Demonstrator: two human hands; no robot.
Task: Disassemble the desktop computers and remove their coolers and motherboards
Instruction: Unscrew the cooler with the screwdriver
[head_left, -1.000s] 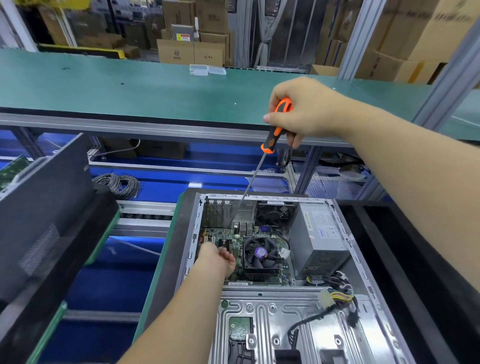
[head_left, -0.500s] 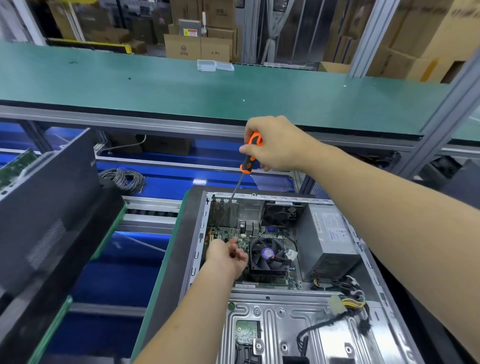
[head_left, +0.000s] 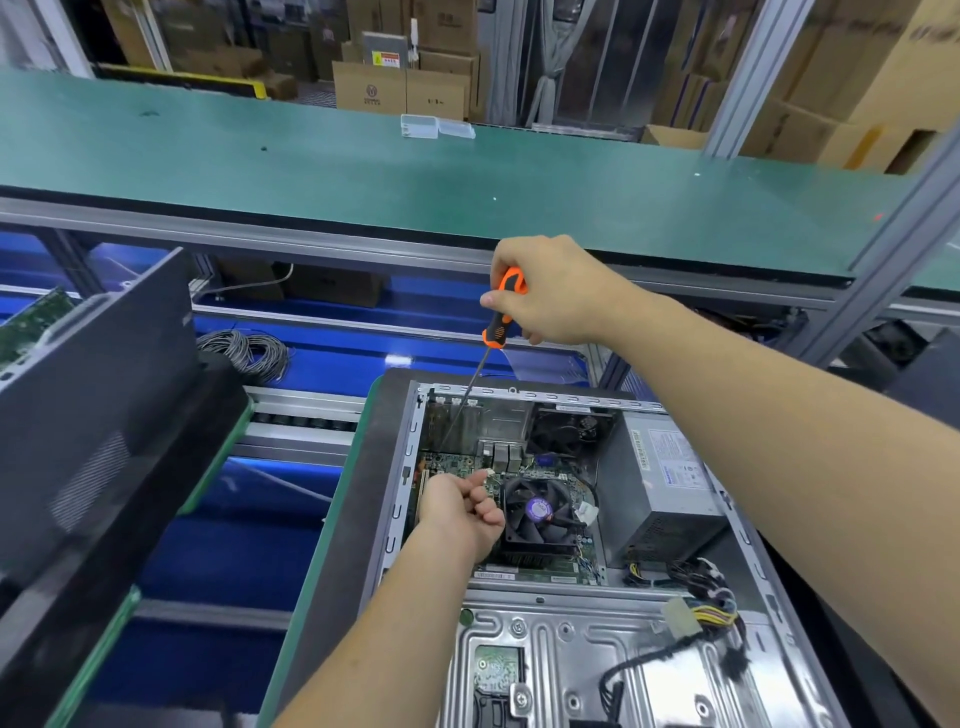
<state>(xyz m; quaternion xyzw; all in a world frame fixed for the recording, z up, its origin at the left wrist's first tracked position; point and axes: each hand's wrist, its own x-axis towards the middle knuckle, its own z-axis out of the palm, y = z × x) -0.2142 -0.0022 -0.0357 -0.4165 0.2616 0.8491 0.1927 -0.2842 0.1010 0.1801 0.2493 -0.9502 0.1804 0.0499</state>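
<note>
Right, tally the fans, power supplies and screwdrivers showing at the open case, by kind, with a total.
Fans: 2, the cooler fan on the motherboard and the rear case fan
Power supplies: 1, the grey power supply
Screwdrivers: 1, the orange-handled screwdriver held by the right hand
Total: 4

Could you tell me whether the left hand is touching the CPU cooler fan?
Cannot tell. In the head view the left hand overlaps the cooler fan edge, hiding any contact.
</note>
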